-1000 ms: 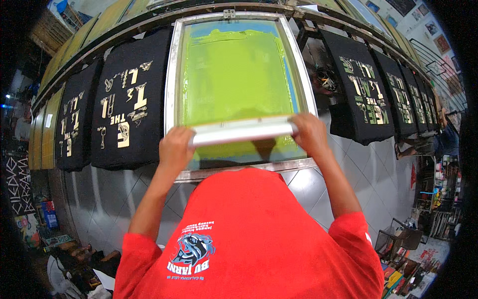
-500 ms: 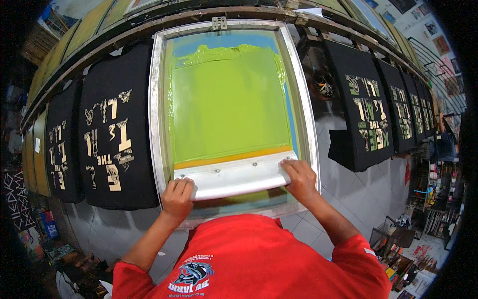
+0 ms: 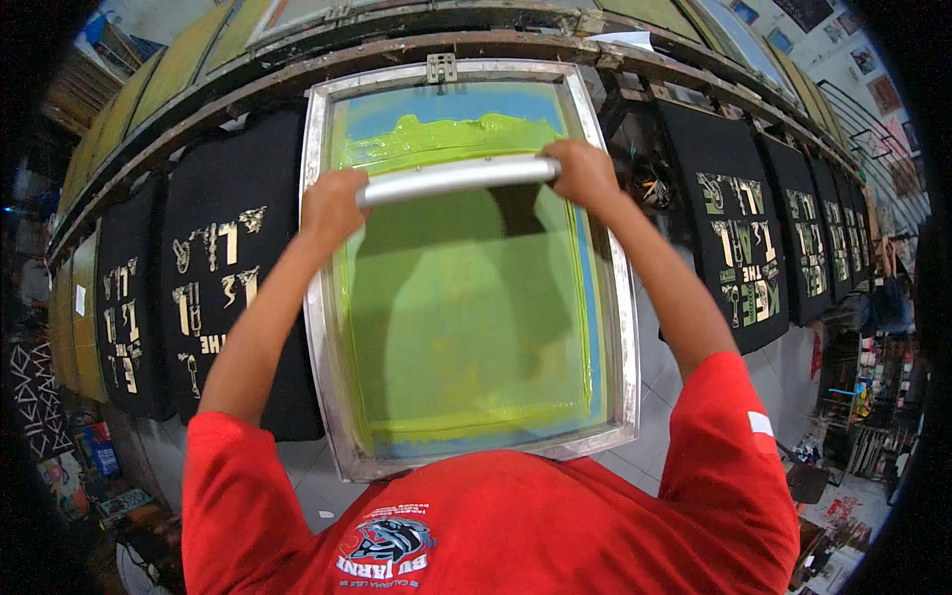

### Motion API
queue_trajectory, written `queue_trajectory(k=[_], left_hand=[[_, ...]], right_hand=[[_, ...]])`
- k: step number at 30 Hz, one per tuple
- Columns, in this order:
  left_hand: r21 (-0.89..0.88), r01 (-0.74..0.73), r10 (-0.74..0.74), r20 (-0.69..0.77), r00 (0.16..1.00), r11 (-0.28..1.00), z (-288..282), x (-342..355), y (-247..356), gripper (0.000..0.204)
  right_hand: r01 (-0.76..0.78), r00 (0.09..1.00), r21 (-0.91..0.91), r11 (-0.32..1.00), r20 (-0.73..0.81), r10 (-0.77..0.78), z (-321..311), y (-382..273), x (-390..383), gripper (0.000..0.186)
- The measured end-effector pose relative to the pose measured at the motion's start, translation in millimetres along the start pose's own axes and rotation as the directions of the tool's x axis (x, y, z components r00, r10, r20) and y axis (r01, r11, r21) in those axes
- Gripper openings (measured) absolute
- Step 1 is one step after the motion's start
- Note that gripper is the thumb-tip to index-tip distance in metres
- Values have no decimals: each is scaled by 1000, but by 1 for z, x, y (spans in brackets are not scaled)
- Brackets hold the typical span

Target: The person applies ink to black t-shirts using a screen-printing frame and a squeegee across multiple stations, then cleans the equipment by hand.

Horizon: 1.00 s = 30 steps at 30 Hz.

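Both my hands grip a squeegee [image 3: 461, 179] with a pale metal handle, lying across the far part of a screen-printing frame [image 3: 620, 297]. My left hand [image 3: 335, 205] is closed round its left end, and my right hand [image 3: 582, 175] round its right end. Beyond the handle, a thick ridge of lime-green ink [image 3: 451, 135] lies on the mesh, with a blue band behind it. On the near side, the mesh [image 3: 456, 337] carries a thin translucent green film, shadowed by my arms and body. The squeegee's blade is mostly hidden under the handle.
A metal hinge clamp [image 3: 441, 67] joins the frame's far edge to a long rail [image 3: 535, 42]. Black printed shirts lie on boards to the left [image 3: 268, 387] and right [image 3: 694, 149]. At the far right stands another person [image 3: 890, 297], near cluttered shelves.
My hands have pushed the squeegee from the frame's near end to its far part. The thick green layer on the mesh is now a thin film, and the handle has tipped over.
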<state>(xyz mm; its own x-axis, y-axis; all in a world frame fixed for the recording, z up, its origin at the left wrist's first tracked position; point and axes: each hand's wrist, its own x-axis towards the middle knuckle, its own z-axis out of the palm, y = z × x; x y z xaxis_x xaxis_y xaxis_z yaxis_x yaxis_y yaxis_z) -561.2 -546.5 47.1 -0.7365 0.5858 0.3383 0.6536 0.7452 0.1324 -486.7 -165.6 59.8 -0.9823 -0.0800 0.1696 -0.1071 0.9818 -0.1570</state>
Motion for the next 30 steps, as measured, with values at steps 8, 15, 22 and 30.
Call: queue_trajectory(k=[8,15,22,30], left_hand=[[-125,125,-102,178,979,984,-102,9,27,28],[-223,58,-12,199,980,973,-149,-202,144,19],[-274,104,-36,242,970,956,-142,-315,195,25],[-246,44,-11,134,991,968,-125,-332,197,27]], right_hand=[[115,988,0,993,100,-115,-87,-22,-4,34],[10,988,96,995,155,-25,-116,-101,-247,20],[-44,989,211,976,150,12,-91,-148,-369,29],[29,1000,161,986,-7,-28,-69,-148,-385,31]])
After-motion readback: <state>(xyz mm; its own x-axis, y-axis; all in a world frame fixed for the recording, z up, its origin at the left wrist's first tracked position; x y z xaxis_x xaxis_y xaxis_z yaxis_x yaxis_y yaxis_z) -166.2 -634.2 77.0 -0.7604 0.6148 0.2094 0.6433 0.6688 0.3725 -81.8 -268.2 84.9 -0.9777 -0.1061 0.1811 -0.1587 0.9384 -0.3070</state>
